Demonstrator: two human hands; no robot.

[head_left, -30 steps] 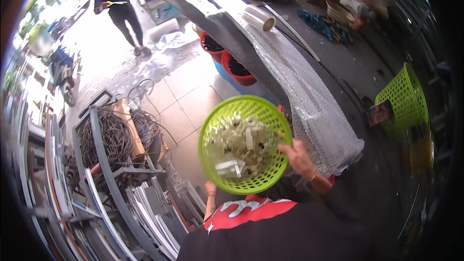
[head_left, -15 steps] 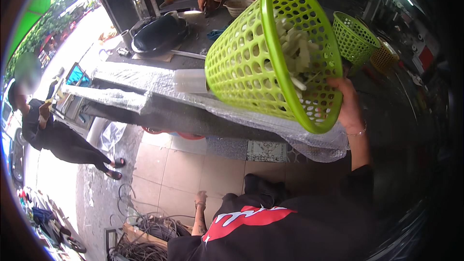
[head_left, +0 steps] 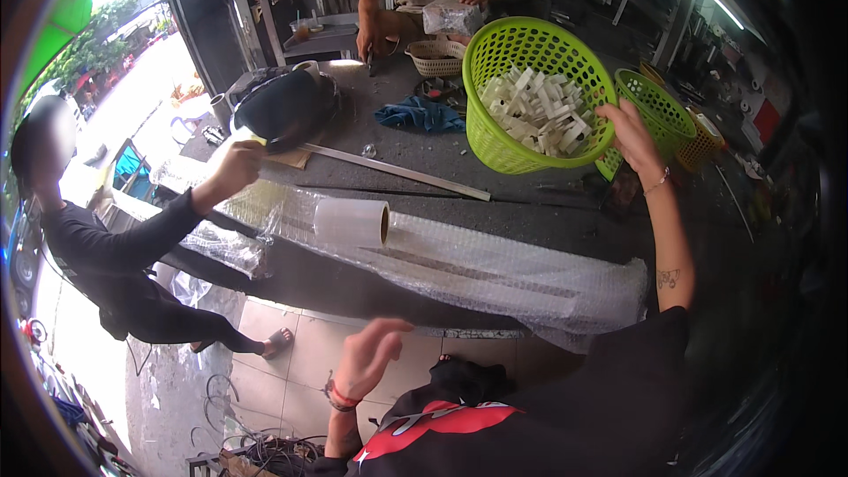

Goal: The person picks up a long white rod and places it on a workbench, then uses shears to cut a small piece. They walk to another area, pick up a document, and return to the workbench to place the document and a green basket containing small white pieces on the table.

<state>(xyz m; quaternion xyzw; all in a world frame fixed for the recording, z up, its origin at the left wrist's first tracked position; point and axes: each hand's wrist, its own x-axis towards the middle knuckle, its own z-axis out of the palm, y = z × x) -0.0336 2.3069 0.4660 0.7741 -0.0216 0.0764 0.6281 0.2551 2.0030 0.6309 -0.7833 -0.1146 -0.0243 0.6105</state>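
Note:
My right hand [head_left: 634, 140] grips the right rim of a lime-green perforated plastic basket [head_left: 501, 156], its fingers hooked over the edge. Inside is a heap of small whitish, translucent strip-like pieces [head_left: 536, 110]. The basket is over the far right part of the dark table, its mouth tilted toward me; I cannot tell whether its base touches the tabletop. My left hand [head_left: 369, 358], slightly blurred, is raised in front of the table's near edge with fingers apart and nothing in it. Beyond it, a roll of clear plastic film [head_left: 346, 223] lies on bubble wrap [head_left: 495, 256].
More green baskets [head_left: 658, 115] stand at the right. A metal strip [head_left: 397, 172], a blue cloth [head_left: 420, 115] and a small woven basket [head_left: 437, 57] lie farther back. One person sits across the table; another reaches in from the left [head_left: 231, 168]. Coiled cables [head_left: 274, 455] are low left.
The basket has moved away from me over the table and tipped more upright. My left hand has risen toward the table edge. The person at left has come closer, arm extended over the table.

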